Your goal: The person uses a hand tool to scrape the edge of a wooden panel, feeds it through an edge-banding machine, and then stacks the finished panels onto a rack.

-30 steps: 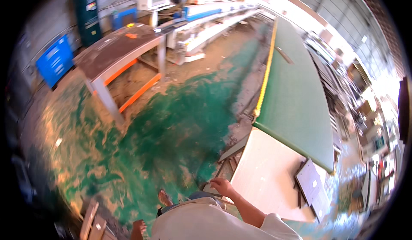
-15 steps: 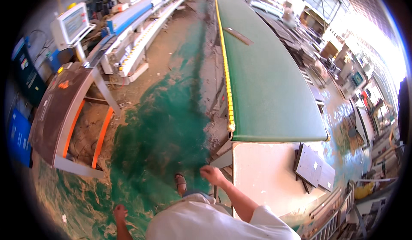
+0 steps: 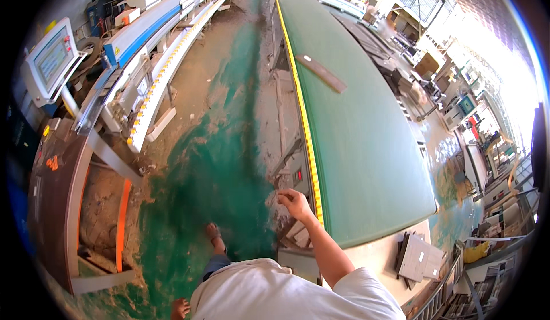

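Observation:
My right hand (image 3: pixel 294 203) is held out over the floor by the left edge of a long green conveyor belt (image 3: pixel 366 165). Its fingers are curled together, and no object shows in them. Low at the bottom edge, my left hand (image 3: pixel 180 307) hangs beside my body, partly cut off, its fingers too small to read. One long narrow brown board (image 3: pixel 322 74) lies slanted across the belt. A yellow strip (image 3: pixel 307 148) runs along the belt's near side, just beyond my right hand.
Several grey panels (image 3: pixel 413 258) are stacked on a pale board (image 3: pixel 366 254) at the belt's end. To the left stand a brown-topped table (image 3: pixel 51 188), a screen panel (image 3: pixel 51 59) and a long machine with a blue stripe (image 3: pixel 143 34). Dusty green floor (image 3: pixel 217 165) runs between.
I have moved forward along the belt, and the board on it is closer. My right hand has risen and reached forward; my left hand has dropped lower in view.

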{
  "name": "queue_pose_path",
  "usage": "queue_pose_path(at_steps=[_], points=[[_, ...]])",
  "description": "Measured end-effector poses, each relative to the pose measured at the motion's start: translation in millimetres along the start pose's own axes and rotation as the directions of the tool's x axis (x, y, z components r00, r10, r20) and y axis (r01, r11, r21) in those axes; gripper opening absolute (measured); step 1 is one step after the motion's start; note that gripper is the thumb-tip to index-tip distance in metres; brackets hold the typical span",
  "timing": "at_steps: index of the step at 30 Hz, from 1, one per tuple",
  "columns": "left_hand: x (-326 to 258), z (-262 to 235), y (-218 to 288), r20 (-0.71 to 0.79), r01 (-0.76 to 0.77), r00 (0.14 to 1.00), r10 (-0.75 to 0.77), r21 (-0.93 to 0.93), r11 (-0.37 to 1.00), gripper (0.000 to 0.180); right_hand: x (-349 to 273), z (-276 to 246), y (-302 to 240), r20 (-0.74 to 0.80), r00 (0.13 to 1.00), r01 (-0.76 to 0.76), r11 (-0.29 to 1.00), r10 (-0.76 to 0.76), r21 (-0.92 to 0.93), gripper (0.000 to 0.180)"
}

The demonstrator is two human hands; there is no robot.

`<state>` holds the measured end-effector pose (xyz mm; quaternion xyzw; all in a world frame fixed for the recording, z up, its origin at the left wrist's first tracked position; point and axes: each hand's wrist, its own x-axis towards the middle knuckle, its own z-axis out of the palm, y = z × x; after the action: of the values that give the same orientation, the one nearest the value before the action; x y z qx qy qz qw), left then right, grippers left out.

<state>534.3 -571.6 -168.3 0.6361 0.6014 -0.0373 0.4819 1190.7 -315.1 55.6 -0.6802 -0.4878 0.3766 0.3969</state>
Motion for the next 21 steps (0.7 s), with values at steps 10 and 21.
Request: queue_pose_path(at_steps=[10, 21], points=[[307, -243, 148, -0.207, 0.153, 0.902, -0.378, -0.666, 0.73, 0.018, 276, -190, 38, -0.305, 0.944, -0.189, 0.966, 0.128, -0.178, 0.028], [408, -325, 367, -0.22, 0.334, 0.858, -0.464, -0.446, 0.83, 0.045, 559, -407, 102, -0.407, 0.913, -0.262, 0.736, -0.02, -0.624, 0.076]])
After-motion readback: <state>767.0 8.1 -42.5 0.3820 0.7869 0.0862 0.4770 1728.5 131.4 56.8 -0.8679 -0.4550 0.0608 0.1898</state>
